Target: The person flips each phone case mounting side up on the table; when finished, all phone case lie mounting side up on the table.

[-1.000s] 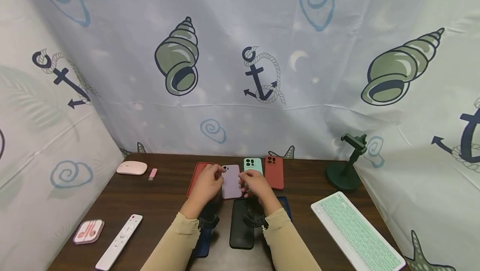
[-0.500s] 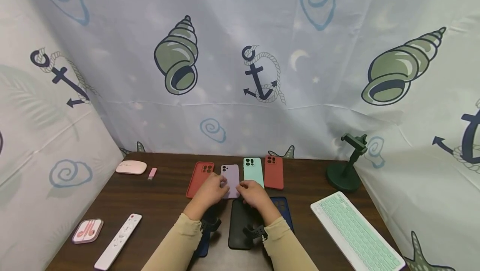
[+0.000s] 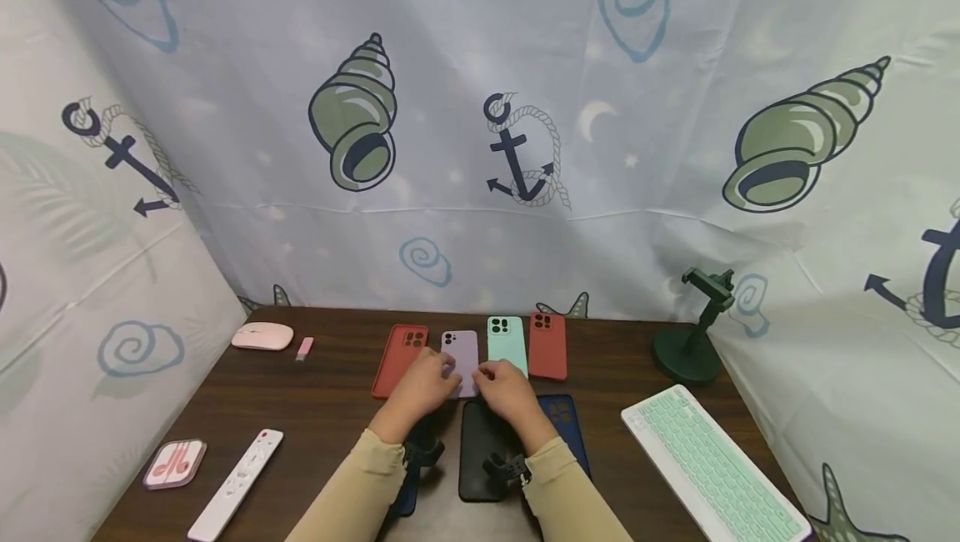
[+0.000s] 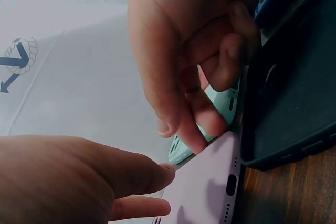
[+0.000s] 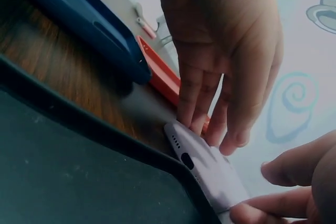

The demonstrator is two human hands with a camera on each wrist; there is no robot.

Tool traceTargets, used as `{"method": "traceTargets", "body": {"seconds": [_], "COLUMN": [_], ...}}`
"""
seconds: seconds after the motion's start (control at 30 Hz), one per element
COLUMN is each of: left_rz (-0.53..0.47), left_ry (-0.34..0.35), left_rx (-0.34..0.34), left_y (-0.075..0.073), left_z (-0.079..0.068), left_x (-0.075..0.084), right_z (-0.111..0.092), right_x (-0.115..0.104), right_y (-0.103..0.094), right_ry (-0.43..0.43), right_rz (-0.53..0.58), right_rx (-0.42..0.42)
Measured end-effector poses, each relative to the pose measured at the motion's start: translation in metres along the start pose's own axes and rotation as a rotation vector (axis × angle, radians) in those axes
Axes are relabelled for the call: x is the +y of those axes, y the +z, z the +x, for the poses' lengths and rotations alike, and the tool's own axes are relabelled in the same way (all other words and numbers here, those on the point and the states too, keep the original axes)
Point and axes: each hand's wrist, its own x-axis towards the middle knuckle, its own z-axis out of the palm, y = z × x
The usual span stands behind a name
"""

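A lavender phone case (image 3: 465, 348) with a camera cutout lies in the middle of the back row. My left hand (image 3: 422, 381) touches its left side near the lower end. On the opposite side, the fingertips of my right hand (image 3: 506, 389) meet its right edge; in the left wrist view that thumb is raised off the case. The right wrist view shows my left fingers nearly straight against the lavender case's lower corner. A black phone case (image 3: 476, 454) lies below it, inner side up, partly under my right wrist. Whether the lavender case contains a phone, I cannot tell.
Beside it are a red case (image 3: 400, 357), a mint case (image 3: 507, 345) and another red case (image 3: 548, 348). Blue cases (image 3: 568, 428) lie nearer. Keyboard (image 3: 708, 459) and green stand (image 3: 690, 350) are right; remote (image 3: 236, 485), earphone box (image 3: 175, 464), mouse (image 3: 262, 335), pink stick (image 3: 304, 348) left.
Both hands have come down toward the lower end of the lavender case and closer together. That case has shifted slightly left. Over the last half second little differs.
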Motion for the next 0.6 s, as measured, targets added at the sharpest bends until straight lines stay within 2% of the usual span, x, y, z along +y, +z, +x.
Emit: {"method": "traceTargets", "body": {"seconds": [0.2, 0.33, 0.6], "left_rz": [-0.03, -0.067, -0.126], "left_ry": [-0.005, 0.024, -0.011], "left_rx": [0.009, 0.029, 0.009], "left_y": [-0.0011, -0.0022, -0.0021], "left_z": [0.0026, 0.0043, 0.004], "left_x": [-0.0016, -0.0045, -0.0065], "right_z": [0.0013, 0.0003, -0.0021], "right_x": [-0.0021, -0.006, -0.0095], "right_y": [-0.0018, -0.0034, 0.0001], "right_ry": [-0.061, -0.109, -0.124], "right_rz": [-0.017, 0.032, 0.083], "right_rx": [0.07, 0.105, 0.108]}}
